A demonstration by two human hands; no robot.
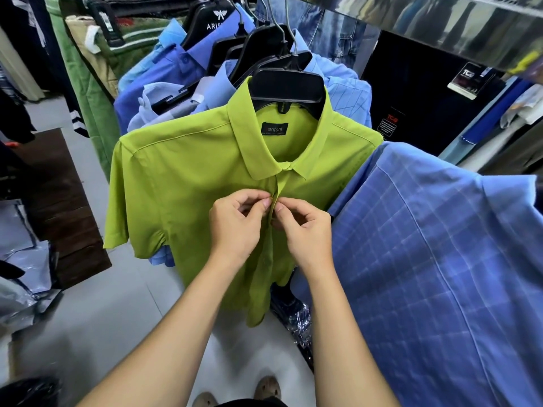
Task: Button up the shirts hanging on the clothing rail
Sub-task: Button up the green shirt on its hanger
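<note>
A lime-green short-sleeved shirt (182, 183) hangs on a black hanger (286, 86) in the middle of the head view. Its collar is closed at the top. My left hand (238, 221) pinches the left edge of the front placket a little below the collar. My right hand (302, 227) pinches the right edge at the same height, thumb and forefinger touching the fabric. The button between my fingers is hidden. Below my hands the front of the shirt hangs partly open.
A blue checked shirt (435, 277) hangs close on the right, touching my right forearm side. Several blue shirts (182, 69) on black hangers hang behind the green one. Green and dark garments (97, 113) hang at the left. Plastic-wrapped packs (26, 259) lie on the grey floor.
</note>
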